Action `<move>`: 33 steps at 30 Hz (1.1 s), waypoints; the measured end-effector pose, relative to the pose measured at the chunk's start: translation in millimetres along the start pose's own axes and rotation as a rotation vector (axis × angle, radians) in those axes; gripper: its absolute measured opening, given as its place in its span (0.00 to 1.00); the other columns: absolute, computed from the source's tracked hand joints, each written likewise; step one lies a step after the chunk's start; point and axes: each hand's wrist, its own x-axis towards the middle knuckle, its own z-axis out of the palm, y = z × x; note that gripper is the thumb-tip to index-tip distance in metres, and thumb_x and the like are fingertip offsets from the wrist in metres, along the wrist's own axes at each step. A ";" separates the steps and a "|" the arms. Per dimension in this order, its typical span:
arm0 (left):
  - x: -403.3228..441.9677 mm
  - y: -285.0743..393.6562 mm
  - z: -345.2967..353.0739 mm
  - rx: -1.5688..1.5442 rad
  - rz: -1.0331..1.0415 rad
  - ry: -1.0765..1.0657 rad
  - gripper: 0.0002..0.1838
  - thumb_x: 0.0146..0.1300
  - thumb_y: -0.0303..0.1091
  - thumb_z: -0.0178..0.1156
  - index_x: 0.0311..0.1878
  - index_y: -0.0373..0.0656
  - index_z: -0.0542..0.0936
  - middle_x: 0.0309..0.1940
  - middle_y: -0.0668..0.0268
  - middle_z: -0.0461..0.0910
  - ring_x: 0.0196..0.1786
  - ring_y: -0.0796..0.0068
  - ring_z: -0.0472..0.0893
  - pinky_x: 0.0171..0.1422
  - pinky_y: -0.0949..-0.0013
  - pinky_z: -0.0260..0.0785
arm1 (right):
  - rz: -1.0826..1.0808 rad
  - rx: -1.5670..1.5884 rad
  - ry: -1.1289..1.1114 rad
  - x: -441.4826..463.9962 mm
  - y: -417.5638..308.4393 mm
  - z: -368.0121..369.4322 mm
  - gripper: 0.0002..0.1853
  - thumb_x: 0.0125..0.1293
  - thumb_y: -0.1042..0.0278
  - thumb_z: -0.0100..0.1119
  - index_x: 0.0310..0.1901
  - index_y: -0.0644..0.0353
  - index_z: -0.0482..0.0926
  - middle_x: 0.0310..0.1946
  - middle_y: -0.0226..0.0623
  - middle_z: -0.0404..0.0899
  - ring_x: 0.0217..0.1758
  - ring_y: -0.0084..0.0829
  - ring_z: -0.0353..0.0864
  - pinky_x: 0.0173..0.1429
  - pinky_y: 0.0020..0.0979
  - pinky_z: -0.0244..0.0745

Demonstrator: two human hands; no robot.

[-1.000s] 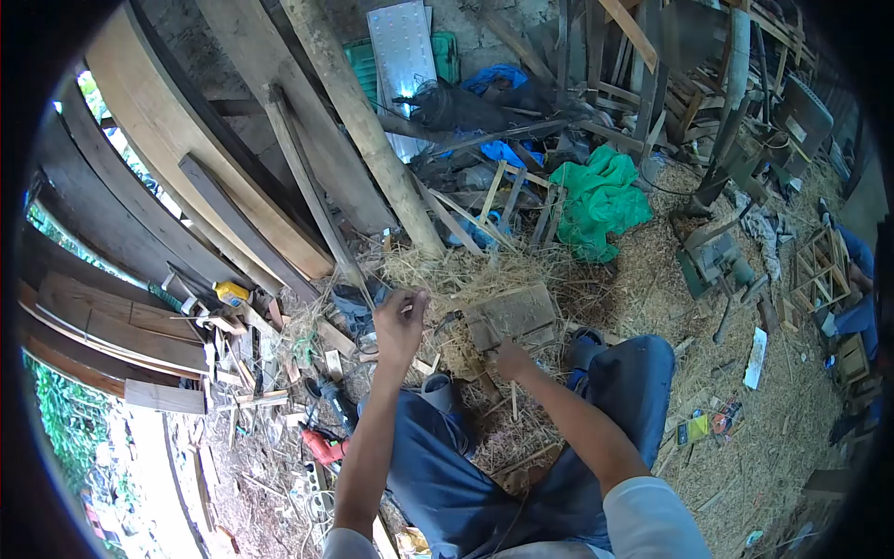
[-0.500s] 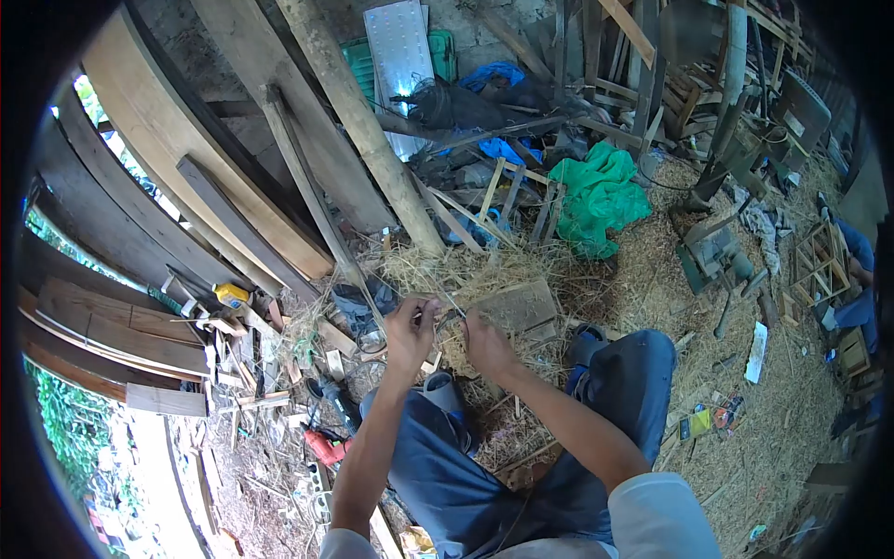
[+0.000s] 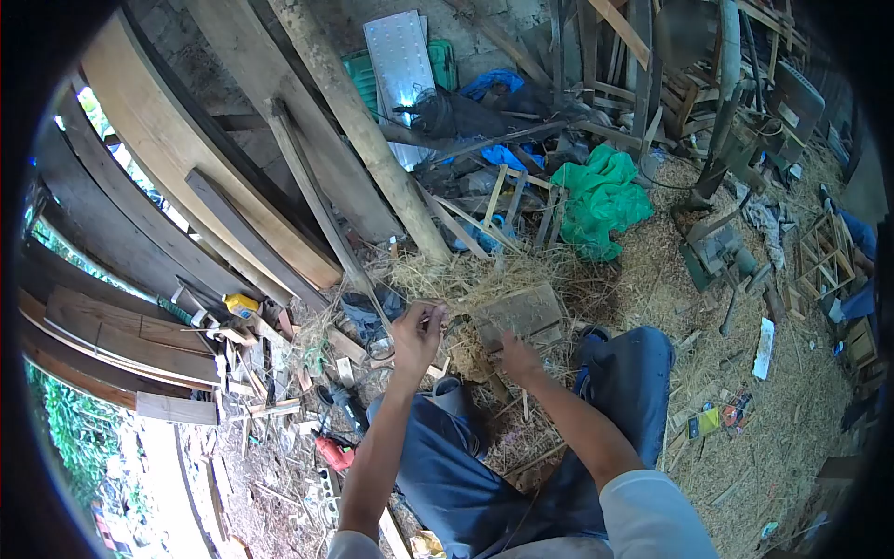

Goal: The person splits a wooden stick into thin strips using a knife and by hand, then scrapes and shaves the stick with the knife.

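Note:
My left hand (image 3: 418, 337) is raised left of a flat wooden block (image 3: 521, 315) on the straw-covered ground. Its fingers are bent together, and whatever they pinch is too small to make out. My right hand (image 3: 521, 360) is at the lower edge of the block, its fingers curled; I cannot make out anything in them. Yellowish fibrous material (image 3: 468, 351) lies between the two hands, beside the block.
Long boards (image 3: 200, 154) and a pole (image 3: 363, 140) lean at the left. A green sheet (image 3: 602, 203) lies beyond the block. A red power tool (image 3: 333, 453) rests left of my knees. Another person's blue-clad leg (image 3: 859, 303) shows at the far right.
My right hand moved from the block's edge to beside my left hand, then back right to the block. My left hand shifted slightly right and down, with its fingers still bent.

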 end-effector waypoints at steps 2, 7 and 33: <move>-0.2 -0.7 1.6 0.017 0.006 -0.003 0.03 0.63 0.21 0.57 0.36 0.30 0.77 0.33 0.58 0.83 0.36 0.75 0.83 0.42 0.73 0.76 | 0.041 -0.016 -0.030 0.7 14.0 3.8 0.16 0.64 0.74 0.47 0.53 0.65 0.64 0.35 0.54 0.80 0.42 0.52 0.82 0.43 0.46 0.79; 3.3 -11.2 -2.2 0.093 0.005 0.003 0.03 0.64 0.21 0.56 0.37 0.29 0.76 0.33 0.58 0.82 0.37 0.74 0.83 0.42 0.73 0.77 | 0.089 0.008 -0.019 5.3 17.6 22.4 0.14 0.63 0.75 0.47 0.52 0.64 0.67 0.37 0.51 0.80 0.46 0.48 0.81 0.47 0.43 0.79; 6.0 -4.3 2.8 0.070 0.118 -0.030 0.02 0.63 0.20 0.55 0.37 0.31 0.76 0.31 0.55 0.82 0.34 0.66 0.85 0.38 0.72 0.76 | 0.025 0.050 -0.035 -8.8 7.2 24.8 0.14 0.64 0.73 0.46 0.50 0.70 0.67 0.40 0.63 0.76 0.46 0.57 0.77 0.48 0.47 0.74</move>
